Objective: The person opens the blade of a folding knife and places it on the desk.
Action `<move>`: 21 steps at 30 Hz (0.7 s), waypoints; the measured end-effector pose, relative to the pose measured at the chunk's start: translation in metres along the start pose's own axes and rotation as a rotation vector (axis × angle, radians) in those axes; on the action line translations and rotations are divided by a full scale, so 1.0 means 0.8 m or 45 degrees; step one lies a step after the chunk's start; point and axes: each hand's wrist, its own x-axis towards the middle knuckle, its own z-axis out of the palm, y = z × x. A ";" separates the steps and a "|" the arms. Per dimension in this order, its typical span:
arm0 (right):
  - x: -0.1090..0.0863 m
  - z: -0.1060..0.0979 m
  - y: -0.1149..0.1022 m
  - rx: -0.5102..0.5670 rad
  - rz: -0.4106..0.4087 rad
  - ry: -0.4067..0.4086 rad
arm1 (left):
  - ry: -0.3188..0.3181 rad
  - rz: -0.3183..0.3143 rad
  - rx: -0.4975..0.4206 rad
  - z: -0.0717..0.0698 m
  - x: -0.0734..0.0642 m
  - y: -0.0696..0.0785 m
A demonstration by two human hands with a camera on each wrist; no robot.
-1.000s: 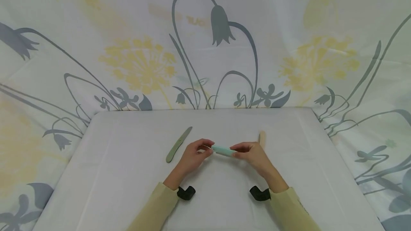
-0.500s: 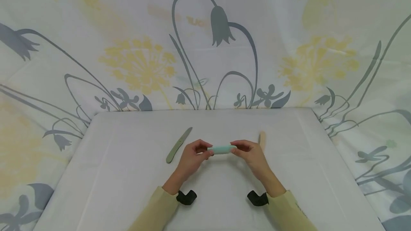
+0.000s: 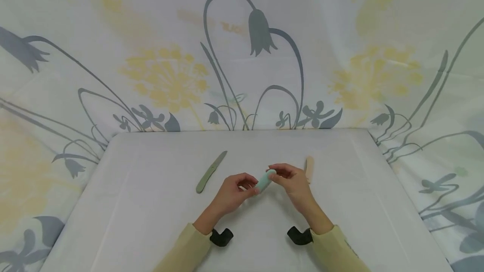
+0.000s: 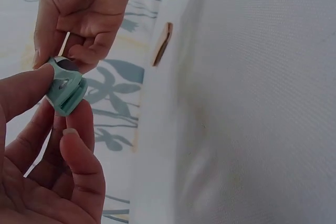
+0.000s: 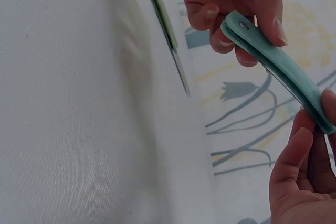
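Observation:
Both hands hold a mint-green folding knife above the table, its blade folded into the slotted handle. The left hand pinches the near, riveted end between thumb and fingers. At the far end, the right hand pinches the handle's tip. A round rivet and a thin metal edge along the slot show on the folding knife in the right wrist view. Left of the hands lies a green-handled knife with its blade out. A beige folded knife lies just beyond the right hand.
A white cloth covers the table. Behind and at the sides hangs a curtain printed with grey and yellow flowers. Black wrist cameras sit at both sleeve cuffs.
The mint folding knife has turned from lying crosswise to slanting, its left end now nearer the body. The left hand has moved down and right with it; the knives on the table stay put.

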 end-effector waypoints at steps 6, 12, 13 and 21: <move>-0.004 0.002 0.003 0.000 -0.039 -0.009 | -0.003 0.044 0.025 0.001 -0.003 0.022; -0.002 0.004 0.005 -0.003 -0.007 0.030 | 0.026 0.080 0.037 0.008 0.010 -0.014; -0.003 0.005 0.004 -0.006 0.009 0.035 | 0.028 0.078 0.039 0.008 0.011 -0.019; -0.003 0.012 0.004 0.031 0.098 0.043 | 0.064 0.029 -0.002 0.009 0.011 -0.022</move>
